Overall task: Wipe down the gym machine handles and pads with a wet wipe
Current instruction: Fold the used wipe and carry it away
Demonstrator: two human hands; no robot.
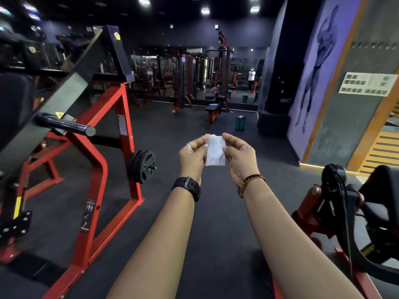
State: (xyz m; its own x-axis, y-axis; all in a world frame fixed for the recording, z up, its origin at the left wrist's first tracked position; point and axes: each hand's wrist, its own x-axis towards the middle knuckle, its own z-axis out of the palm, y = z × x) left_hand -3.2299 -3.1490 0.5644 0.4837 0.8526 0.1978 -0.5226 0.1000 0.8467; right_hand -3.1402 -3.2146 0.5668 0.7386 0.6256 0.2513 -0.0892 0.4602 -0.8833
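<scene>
A small white wet wipe hangs folded between both hands at the centre of the view, held out over the dark floor. My left hand pinches its left edge, and my right hand pinches its right edge with thumb and fingers. To the left stands a red-framed gym machine with a black bar handle sticking out toward me and a black pad at the far left edge. Neither hand touches the machine.
Black weight plates hang on the red frame's peg. Another red and black machine sits at the lower right. A green bin and a bench stand further back on the rubber floor. A painted wall runs along the right.
</scene>
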